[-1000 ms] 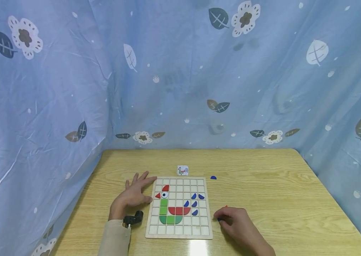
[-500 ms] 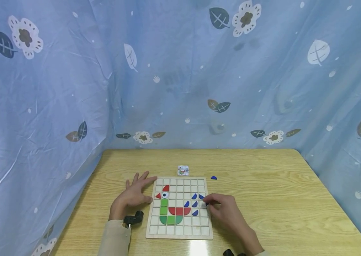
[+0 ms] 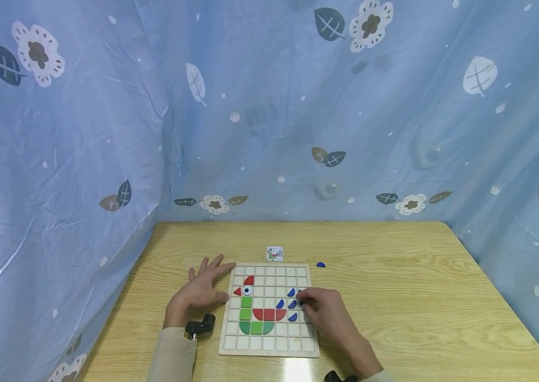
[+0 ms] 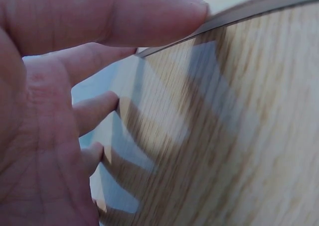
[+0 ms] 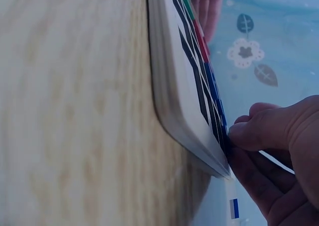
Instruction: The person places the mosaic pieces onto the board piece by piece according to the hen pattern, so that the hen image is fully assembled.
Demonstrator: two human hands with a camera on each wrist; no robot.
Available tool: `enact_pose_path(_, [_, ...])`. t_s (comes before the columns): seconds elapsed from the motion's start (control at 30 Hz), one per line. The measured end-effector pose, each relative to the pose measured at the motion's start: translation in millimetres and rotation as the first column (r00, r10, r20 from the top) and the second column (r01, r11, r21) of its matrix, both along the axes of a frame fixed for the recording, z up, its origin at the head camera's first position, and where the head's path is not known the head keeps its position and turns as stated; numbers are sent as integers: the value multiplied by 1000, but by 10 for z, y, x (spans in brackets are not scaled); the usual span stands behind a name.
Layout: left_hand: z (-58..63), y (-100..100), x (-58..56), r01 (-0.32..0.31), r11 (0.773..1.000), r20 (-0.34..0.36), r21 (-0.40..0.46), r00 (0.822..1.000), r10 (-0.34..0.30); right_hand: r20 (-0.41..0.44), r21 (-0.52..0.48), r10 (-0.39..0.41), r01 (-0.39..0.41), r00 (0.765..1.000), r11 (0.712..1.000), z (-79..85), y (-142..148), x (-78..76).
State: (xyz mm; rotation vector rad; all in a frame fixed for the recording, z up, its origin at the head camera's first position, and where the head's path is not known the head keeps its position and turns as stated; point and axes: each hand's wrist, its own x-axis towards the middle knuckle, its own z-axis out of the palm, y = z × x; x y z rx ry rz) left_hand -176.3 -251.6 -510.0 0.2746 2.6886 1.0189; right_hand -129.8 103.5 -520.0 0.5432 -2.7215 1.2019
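Observation:
A wooden grid board (image 3: pixel 268 352) lies on the table, carrying a bird pattern of red, green and blue pieces. My left hand (image 3: pixel 202 289) rests at the board's left side, fingers spread, thumb and index finger touching its edge. In the left wrist view the thumb (image 4: pixel 164 17) presses along that edge. My right hand (image 3: pixel 328 313) is over the board's right side, pinching a small dark blue piece (image 3: pixel 302 303) mostly hidden by its fingers. Right beside the fingertips lie blue half-round pieces (image 3: pixel 292 304) in the squares. A round eye piece (image 3: pixel 247 290) sits near the red triangle (image 3: pixel 237 291).
A small picture card (image 3: pixel 274 253) of the same bird lies behind the board. One loose blue half-round piece (image 3: pixel 321 265) lies on the table (image 3: pixel 393 286) past the board's far right corner. A patterned blue curtain (image 3: pixel 269 106) surrounds the table.
My right hand has moved from the table right of the board up and left onto its right columns, carrying the dark blue piece. My left hand has stayed at the board's edge.

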Motion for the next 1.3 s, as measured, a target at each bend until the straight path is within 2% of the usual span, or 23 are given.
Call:
enact_pose_path(0.5, [-7, 14, 2, -8, 1000, -4, -2, 1000, 8, 10, -8, 34, -34, 999, 999, -5, 28, 20])
enact_pose_path(0.67, [-13, 7, -3, -2, 1000, 0, -8, 1000, 2, 21, -48, 7, -6, 1000, 999, 62, 165, -16])
enact_pose_path(0.83, [-12, 3, -9, 0, 1000, -1, -11, 1000, 0, 33, -94, -70, 73, 997, 993, 126, 404, -164])
enact_pose_path(1.0, [-5, 8, 0, -4, 1000, -1, -4, 1000, 4, 119, -117, -114, 128, 986, 985, 136, 598, -339])
enact_pose_path(1.13, [-11, 7, 2, -10, 1000, 5, -6, 1000, 10, 161, -145, -111, 134, 981, 980, 95, 646, -454])
enact_pose_path(1.3, [-4, 11, -4, -11, 1000, 2, -4, 1000, 11, 131, -117, -97, 112, 987, 987, 35, 625, -584])
